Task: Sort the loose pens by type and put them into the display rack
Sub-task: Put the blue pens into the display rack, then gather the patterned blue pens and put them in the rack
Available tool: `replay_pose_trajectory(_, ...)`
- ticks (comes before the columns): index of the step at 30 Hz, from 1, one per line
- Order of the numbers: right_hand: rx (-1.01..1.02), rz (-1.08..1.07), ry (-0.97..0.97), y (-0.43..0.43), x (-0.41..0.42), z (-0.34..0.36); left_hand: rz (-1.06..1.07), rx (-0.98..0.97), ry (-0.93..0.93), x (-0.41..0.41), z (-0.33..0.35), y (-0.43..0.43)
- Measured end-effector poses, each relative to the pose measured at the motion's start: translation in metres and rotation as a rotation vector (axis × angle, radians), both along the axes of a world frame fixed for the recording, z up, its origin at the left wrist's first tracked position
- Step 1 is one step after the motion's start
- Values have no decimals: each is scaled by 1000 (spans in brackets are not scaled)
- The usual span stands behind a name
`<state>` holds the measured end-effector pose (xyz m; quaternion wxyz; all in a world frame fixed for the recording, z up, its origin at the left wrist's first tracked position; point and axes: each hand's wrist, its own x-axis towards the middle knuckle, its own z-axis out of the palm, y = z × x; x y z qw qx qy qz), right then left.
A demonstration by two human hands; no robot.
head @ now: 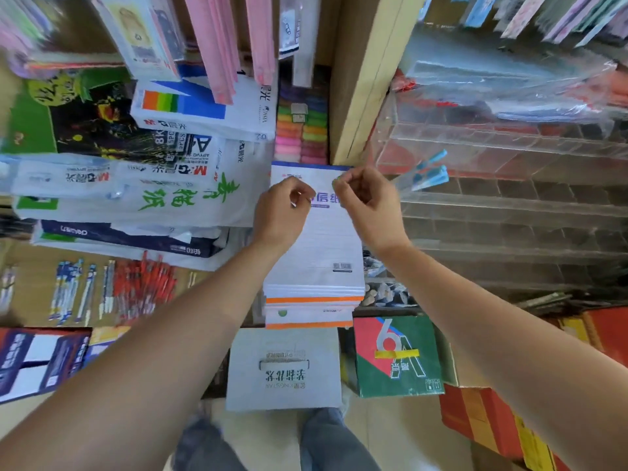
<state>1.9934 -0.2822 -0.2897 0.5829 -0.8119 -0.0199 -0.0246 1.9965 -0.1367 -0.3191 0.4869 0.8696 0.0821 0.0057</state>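
Both my hands are raised close together over a stack of paper reams (314,253). My left hand (282,212) has its fingers curled; a small white tip shows under them, and what it is cannot be made out. My right hand (368,205) pinches a small greenish thing (338,180) at its fingertips. To the right stands the clear acrylic display rack (509,212), with a few blue pens (431,173) in an upper slot near my right hand. Loose red pens (142,287) and blue-and-white pens (73,290) lie on the counter at the lower left.
Packs of paper and card (142,195) are piled at the left. A wooden shelf post (363,73) rises behind the reams. Plastic sleeves (509,86) hang over the rack's top. Boxes (397,355) stand on the floor below, near my legs.
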Motion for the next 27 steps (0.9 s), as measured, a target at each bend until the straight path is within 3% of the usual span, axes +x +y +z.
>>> replay_pose_trajectory(5,-46,221,139,115,-25,-32,41,1,101,-34,-28,111)
replay_pose_trajectory(11,-182,274,339,256,-61,-95,-30,-46,294,-92,-93,261)
replay_pose_trajectory(16,-276,340,504,358,-88,-155,-29,25,437,-141,-139,374)
replay_pose_trajectory(22,-367,404,559,434,-107,-208,89,162,526,-162,-197,468)
replay_pose_trajectory(27,-398,453,577,475,-111,-237,146,163,559,-176,-231,510)
